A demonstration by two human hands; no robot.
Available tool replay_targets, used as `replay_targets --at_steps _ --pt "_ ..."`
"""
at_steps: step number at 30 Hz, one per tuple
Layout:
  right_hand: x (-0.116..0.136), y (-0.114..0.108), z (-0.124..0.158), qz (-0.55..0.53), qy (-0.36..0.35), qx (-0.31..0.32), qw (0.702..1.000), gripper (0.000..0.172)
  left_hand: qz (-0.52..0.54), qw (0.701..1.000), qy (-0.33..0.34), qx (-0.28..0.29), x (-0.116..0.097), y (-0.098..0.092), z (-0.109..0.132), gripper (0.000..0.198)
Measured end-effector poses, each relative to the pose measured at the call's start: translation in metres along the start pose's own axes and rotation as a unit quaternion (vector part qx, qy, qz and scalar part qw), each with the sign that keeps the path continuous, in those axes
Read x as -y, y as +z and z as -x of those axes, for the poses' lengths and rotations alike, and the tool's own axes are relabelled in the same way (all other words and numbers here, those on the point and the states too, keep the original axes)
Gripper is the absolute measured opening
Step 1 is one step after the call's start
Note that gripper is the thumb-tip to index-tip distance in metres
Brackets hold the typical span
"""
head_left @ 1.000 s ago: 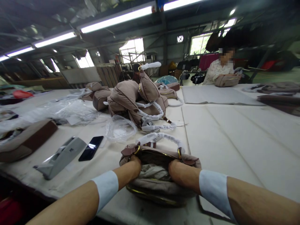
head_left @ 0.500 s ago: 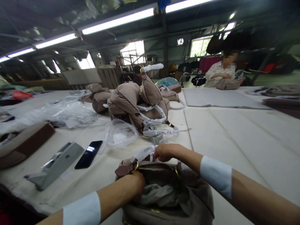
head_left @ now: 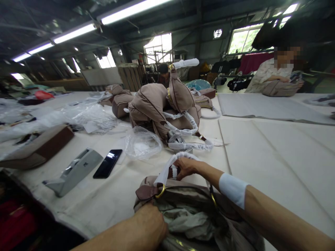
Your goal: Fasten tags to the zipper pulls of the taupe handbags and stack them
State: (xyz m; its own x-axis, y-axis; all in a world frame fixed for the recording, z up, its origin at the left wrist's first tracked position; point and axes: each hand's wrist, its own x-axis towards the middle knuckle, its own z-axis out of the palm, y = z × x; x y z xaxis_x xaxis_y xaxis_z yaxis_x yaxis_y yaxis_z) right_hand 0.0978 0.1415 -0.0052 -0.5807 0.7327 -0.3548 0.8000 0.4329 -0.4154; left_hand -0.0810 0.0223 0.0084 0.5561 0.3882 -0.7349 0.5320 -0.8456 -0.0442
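A brown handbag (head_left: 243, 228) is positioned, opening upward, at the near edge of the table (head_left: 261, 153). Crumpled grey-green material (head_left: 191, 223) is exposed in the opening; whether it is lining or stuffing cannot be told. A white-wrapped handle (head_left: 164, 174) is raised in an arch and joined at its left end to a gold ring (head_left: 162, 192), beside which a dark leather patch (head_left: 146, 192) is mounted.

The left hand (head_left: 153, 218) is placed at the left side of the opening. Its fingers are hidden, so their state cannot be told. The right hand (head_left: 187, 167) is set beneath the handle arch, with thumb and forefinger narrowly spaced at a dark brown strap (head_left: 170, 173) bearing a white zigzag-edged strip (head_left: 174, 170). Whether the strap is gripped cannot be told. A white band (head_left: 232, 190) is worn on the right forearm.

Toward the near edge, left of the handbag, a grey device (head_left: 75, 170) and a black phone (head_left: 108, 164) are laid side by side. A clear plastic bag (head_left: 142, 144) is located farther from that edge, in front of a pile of brown bags (head_left: 149, 104). At the far edge, near a grey sheet (head_left: 261, 104), a tan bag (head_left: 281, 88) is held by a co-worker (head_left: 269, 75).
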Motion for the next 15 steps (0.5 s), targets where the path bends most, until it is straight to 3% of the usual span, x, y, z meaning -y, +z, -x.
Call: replay_targets --at_steps 4,7,11,15 --pt "0.036 -0.037 0.051 0.038 0.016 -0.085 0.996 0.020 0.021 0.996 0.016 -0.089 0.016 -0.005 0.009 0.021" --pt "0.071 -0.040 0.090 0.037 0.044 -0.134 0.989 0.016 0.063 0.982 0.030 -0.178 0.026 -0.015 0.013 0.019" --pt "0.080 0.004 0.095 -0.056 -0.040 -0.062 0.996 0.018 0.102 0.951 0.068 -0.282 0.033 -0.020 0.013 0.021" --pt "0.067 0.057 0.067 0.084 -0.059 -0.092 0.990 0.027 0.002 0.965 0.087 -0.247 0.037 -0.006 0.009 0.014"
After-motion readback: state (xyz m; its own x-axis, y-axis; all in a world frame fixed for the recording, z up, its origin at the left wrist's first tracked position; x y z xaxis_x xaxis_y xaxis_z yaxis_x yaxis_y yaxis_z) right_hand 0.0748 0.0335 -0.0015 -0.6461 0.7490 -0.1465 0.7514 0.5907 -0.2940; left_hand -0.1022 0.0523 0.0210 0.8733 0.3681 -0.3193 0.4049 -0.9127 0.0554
